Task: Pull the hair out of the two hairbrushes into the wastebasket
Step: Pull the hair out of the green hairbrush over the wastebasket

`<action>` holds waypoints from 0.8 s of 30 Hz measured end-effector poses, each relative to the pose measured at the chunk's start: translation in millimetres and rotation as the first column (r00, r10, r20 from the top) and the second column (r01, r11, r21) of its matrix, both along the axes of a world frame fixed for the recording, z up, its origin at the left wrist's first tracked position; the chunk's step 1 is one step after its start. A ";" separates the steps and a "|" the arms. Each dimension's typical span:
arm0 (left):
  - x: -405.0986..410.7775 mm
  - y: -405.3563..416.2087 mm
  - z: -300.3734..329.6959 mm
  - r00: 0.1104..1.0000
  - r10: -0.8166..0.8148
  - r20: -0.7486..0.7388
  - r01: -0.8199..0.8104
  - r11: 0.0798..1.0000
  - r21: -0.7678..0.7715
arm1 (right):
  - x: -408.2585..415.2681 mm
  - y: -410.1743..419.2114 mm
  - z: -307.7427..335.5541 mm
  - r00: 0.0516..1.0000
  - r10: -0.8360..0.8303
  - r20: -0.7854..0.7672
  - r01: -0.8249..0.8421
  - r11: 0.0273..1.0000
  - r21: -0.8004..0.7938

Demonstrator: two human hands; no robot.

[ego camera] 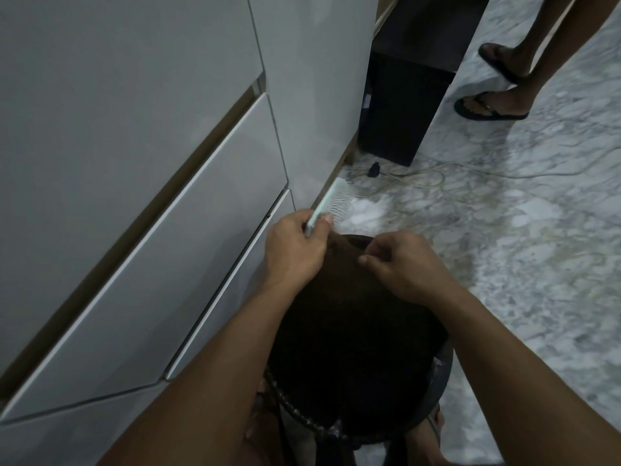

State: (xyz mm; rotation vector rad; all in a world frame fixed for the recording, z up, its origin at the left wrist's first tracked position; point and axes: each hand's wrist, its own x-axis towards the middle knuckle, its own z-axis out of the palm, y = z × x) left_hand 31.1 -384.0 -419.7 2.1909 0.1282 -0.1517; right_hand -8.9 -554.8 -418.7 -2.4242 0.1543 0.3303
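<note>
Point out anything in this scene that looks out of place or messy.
A pale cord lies in loose loops across the marble floor, with a small black plug beside the dark cabinet, close to someone's sandalled feet, so it looks like a possible trip hazard. Nothing else stands out.

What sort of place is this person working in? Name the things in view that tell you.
Probably a room in a home: glossy white cabinet drawers, a marble-patterned floor, and a second person's feet in flip-flops nearby.
</note>
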 end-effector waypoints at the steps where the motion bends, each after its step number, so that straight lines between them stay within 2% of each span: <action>1: 0.8 1.4 0.0 1.000 0.008 0.008 -0.008 1.000 0.001 | 0.1 -1.6 -0.1 1.000 0.008 -0.021 -0.008 1.000 -0.030; 6: -2.3 -1.6 0.1 1.000 -0.003 0.006 0.003 1.000 0.010 | -1.4 -2.5 1.6 0.994 -0.010 -0.112 -0.009 0.985 -0.170; 8: -3.3 -3.6 0.1 0.998 -0.035 -0.053 0.034 0.999 -0.023 | -1.4 -3.3 -1.2 0.991 -0.024 -0.130 0.004 0.988 -0.154; 9: -3.3 -3.6 -0.5 0.995 -0.054 -0.085 0.050 0.998 -0.045 | -1.0 -3.4 -3.3 0.990 -0.045 -0.133 0.033 0.996 -0.088; 11: -2.8 -2.8 -1.7 0.987 -0.085 -0.135 0.074 0.994 -0.081 | -0.4 -1.2 -1.4 0.979 -0.096 -0.178 0.122 0.982 0.142; 13: -3.0 -3.2 -1.0 0.976 -0.118 -0.184 0.096 0.988 -0.122 | -0.5 3.0 2.8 0.967 -0.107 -0.230 0.187 0.912 0.366; 16: -5.5 -5.2 0.3 0.961 -0.174 -0.214 0.139 0.976 -0.166 | -0.2 5.3 2.0 0.979 -0.032 -0.201 0.127 0.867 0.483; 18: -6.6 -5.1 0.6 0.966 -0.171 -0.193 0.142 0.977 -0.158 | -0.9 6.9 0.0 0.987 -0.018 -0.162 0.083 0.910 0.406; 20: -6.3 -3.3 0.8 0.978 -0.130 -0.160 0.109 0.985 -0.135 | -0.2 6.5 -2.5 0.991 0.005 -0.136 0.031 0.964 0.263; 24: -5.2 -2.1 2.6 0.993 -0.068 -0.098 0.058 0.993 -0.102 | 1.7 6.0 -2.1 0.990 0.088 -0.114 -0.074 0.990 0.123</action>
